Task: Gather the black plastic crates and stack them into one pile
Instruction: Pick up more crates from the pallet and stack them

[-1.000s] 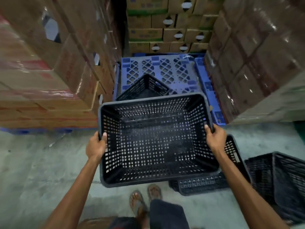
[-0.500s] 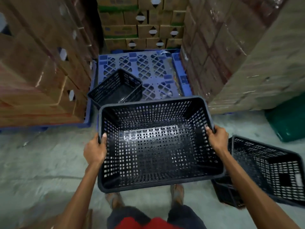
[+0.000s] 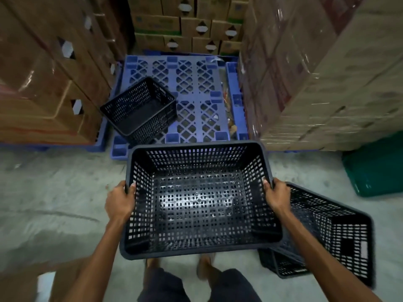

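Note:
I hold a black perforated plastic crate [image 3: 197,203] in front of me, open side up and empty. My left hand [image 3: 120,200] grips its left rim and my right hand [image 3: 275,196] grips its right rim. A second black crate [image 3: 140,109] sits tilted on the near left corner of a blue pallet [image 3: 196,99]. A third black crate [image 3: 331,232] lies tipped on the concrete floor at my right, partly behind my right forearm and the held crate.
Tall stacks of shrink-wrapped cardboard boxes rise on the left [image 3: 43,73] and right [image 3: 316,73], with more boxes [image 3: 187,25] behind the pallet. A green container [image 3: 377,166] stands at the right edge. My feet [image 3: 205,267] show below the held crate.
I have stepped back from the pallet with the crate in both hands. The crate on the pallet and the one on the floor now show more fully; the green container has come into view.

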Demonstrator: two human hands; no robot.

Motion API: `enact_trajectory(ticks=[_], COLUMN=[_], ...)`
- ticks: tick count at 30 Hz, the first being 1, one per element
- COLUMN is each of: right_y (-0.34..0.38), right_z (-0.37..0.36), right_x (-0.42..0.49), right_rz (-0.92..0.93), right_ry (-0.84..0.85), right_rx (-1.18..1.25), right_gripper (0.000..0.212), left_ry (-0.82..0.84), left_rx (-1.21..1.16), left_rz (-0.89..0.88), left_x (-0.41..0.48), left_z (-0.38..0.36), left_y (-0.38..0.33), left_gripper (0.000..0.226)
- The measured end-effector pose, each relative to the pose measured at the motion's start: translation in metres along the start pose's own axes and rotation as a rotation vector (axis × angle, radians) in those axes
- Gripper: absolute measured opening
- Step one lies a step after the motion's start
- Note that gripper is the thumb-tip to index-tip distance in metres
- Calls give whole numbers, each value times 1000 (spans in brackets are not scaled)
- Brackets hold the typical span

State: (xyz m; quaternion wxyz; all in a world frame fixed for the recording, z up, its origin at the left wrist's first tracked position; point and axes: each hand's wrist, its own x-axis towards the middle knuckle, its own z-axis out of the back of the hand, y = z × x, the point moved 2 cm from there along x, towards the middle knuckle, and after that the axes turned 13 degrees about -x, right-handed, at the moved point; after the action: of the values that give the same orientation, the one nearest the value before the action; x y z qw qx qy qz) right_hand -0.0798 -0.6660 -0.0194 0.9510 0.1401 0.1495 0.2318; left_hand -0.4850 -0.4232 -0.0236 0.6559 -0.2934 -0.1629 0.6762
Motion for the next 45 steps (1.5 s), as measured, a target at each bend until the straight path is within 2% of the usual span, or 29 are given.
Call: enact_trajectory(ticks=[8,15,18,21,24,29,36,40,42,45], right_y=[-2,-11,-14,-17,-19,-16,-23,-27,-28,-24], right_z=[-31,-82,-87,-81,-78,-73,-77,-82,-83,-80], right_x=[37,63,71,64,57,60,70,72,67,60], right_rz=[-15,37,30,72,104,139,108,134,150,199], right_ry=[31,82,56,130,176,237,203,218,220,191], right_rx=[17,-62,-61,-89,-94,-96,-101,-121,-124,-117], right_gripper=[23,30,36,27,25,27,26,25,28,56], left_ry=[45,46,56,82,101,128,107,190,208,230], left_rx=[27,112,93,16,-102,-114,-106,-156,-151,-131], left_rz=[-13,-15,-54,-43,-20,-5,-19,16,28,20], left_x=[42,62,63,46,21,23,28,31,31,26], left_z=[-34,-78,-82,-83,-81,-84,-101,-96,-91,-85], left_y=[-1,24,26,28,34,42,48,50,51,51], left_gripper=[29,33,35,29,44,20,20,16,22,50])
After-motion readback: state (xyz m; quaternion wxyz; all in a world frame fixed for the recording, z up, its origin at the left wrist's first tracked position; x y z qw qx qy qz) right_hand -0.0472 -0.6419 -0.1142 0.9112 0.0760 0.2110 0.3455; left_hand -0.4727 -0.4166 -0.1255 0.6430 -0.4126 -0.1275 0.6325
